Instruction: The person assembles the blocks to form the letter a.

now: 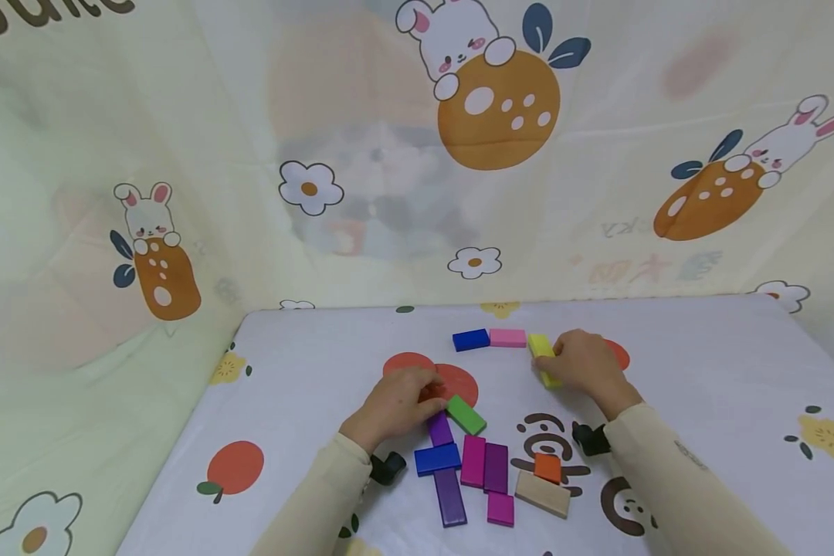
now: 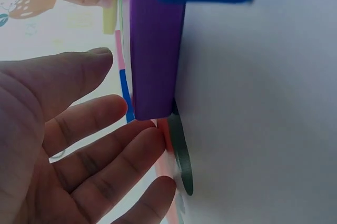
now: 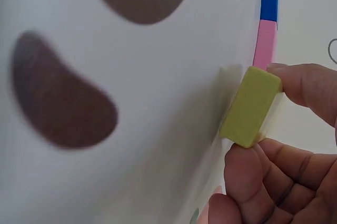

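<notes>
My right hand (image 1: 587, 363) pinches a yellow block (image 1: 544, 360) between thumb and fingers. In the right wrist view the yellow block (image 3: 251, 107) stands at the end of a pink block (image 3: 266, 45). That pink block (image 1: 507, 338) lies end to end with a blue block (image 1: 471, 340) at the back of the table. Beside a purple block (image 1: 440, 429) and a green block (image 1: 466, 415), my left hand (image 1: 401, 405) holds nothing. Its fingers (image 2: 113, 174) are loosely bent near the end of the purple block (image 2: 155, 60) in the left wrist view.
Another blue block (image 1: 438, 459) lies across the purple pieces, with a longer purple block (image 1: 450, 499) in front. To their right are magenta blocks (image 1: 472, 462), an orange block (image 1: 547, 467) and a beige block (image 1: 542, 494). A printed cloth (image 1: 375, 255) hangs behind the table.
</notes>
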A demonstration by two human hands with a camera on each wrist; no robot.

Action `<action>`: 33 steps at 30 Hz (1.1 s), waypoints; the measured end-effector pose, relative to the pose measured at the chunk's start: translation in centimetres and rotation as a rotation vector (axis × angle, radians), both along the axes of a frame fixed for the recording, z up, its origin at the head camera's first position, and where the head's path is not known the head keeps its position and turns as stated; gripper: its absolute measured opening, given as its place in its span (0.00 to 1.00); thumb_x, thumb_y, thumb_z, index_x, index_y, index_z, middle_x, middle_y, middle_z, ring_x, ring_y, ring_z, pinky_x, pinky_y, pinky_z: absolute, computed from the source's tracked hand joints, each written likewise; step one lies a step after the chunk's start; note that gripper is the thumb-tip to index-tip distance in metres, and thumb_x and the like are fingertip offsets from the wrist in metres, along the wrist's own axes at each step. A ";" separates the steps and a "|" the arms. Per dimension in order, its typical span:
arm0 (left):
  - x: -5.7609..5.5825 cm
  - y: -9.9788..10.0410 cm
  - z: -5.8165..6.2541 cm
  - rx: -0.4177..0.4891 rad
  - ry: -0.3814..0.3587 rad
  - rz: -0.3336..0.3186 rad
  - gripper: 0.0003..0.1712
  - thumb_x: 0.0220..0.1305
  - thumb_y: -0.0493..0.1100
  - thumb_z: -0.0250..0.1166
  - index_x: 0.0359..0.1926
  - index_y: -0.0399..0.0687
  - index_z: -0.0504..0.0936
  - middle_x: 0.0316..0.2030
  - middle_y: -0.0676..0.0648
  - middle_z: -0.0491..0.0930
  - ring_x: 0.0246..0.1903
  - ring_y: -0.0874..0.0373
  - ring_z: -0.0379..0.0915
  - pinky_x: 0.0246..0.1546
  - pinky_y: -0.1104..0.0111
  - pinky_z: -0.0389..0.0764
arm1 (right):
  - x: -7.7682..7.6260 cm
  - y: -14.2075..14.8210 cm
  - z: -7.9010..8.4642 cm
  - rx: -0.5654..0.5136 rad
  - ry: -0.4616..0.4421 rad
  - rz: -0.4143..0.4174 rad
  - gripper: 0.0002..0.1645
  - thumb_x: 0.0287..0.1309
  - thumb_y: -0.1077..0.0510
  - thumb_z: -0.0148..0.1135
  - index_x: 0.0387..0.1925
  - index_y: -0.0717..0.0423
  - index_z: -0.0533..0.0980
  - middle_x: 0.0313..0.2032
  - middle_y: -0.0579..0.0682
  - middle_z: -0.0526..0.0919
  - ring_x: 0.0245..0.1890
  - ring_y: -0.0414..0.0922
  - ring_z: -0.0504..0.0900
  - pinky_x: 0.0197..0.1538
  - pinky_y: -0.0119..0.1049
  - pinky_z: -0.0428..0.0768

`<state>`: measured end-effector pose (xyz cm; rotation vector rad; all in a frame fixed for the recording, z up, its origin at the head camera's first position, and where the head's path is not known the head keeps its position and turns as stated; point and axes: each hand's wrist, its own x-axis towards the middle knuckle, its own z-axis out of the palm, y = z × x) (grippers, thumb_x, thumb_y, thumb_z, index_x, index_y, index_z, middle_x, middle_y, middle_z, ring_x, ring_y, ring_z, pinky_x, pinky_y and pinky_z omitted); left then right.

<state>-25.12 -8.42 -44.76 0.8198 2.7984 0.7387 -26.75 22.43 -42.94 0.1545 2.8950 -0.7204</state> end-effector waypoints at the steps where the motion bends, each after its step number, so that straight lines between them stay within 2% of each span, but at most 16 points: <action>1: 0.0 0.0 0.0 -0.002 0.009 -0.001 0.17 0.70 0.48 0.70 0.56 0.47 0.86 0.40 0.54 0.83 0.40 0.63 0.76 0.44 0.69 0.81 | -0.1 -0.1 0.0 0.002 -0.003 -0.001 0.27 0.61 0.46 0.71 0.40 0.69 0.81 0.30 0.57 0.78 0.32 0.52 0.76 0.33 0.40 0.74; 10: 0.1 0.1 -0.3 0.003 0.034 0.001 0.17 0.70 0.48 0.70 0.55 0.46 0.86 0.40 0.53 0.84 0.40 0.61 0.77 0.44 0.69 0.81 | -0.7 -0.3 0.4 0.019 -0.034 -0.035 0.30 0.61 0.45 0.71 0.45 0.72 0.80 0.33 0.59 0.80 0.35 0.53 0.77 0.35 0.41 0.76; 19: 0.3 0.2 -0.3 -0.001 0.047 -0.005 0.17 0.70 0.47 0.70 0.55 0.46 0.86 0.40 0.52 0.83 0.40 0.60 0.77 0.44 0.69 0.81 | -1.3 -0.3 -0.1 0.044 -0.064 -0.053 0.33 0.60 0.45 0.72 0.49 0.73 0.79 0.36 0.61 0.81 0.37 0.54 0.77 0.36 0.42 0.77; 33: 0.5 0.1 -0.4 -0.014 0.045 0.015 0.18 0.70 0.49 0.70 0.56 0.48 0.86 0.39 0.54 0.82 0.39 0.63 0.75 0.42 0.70 0.80 | -1.7 -0.8 -0.4 0.070 -0.067 -0.070 0.32 0.60 0.46 0.72 0.48 0.72 0.78 0.32 0.59 0.79 0.34 0.53 0.77 0.34 0.40 0.74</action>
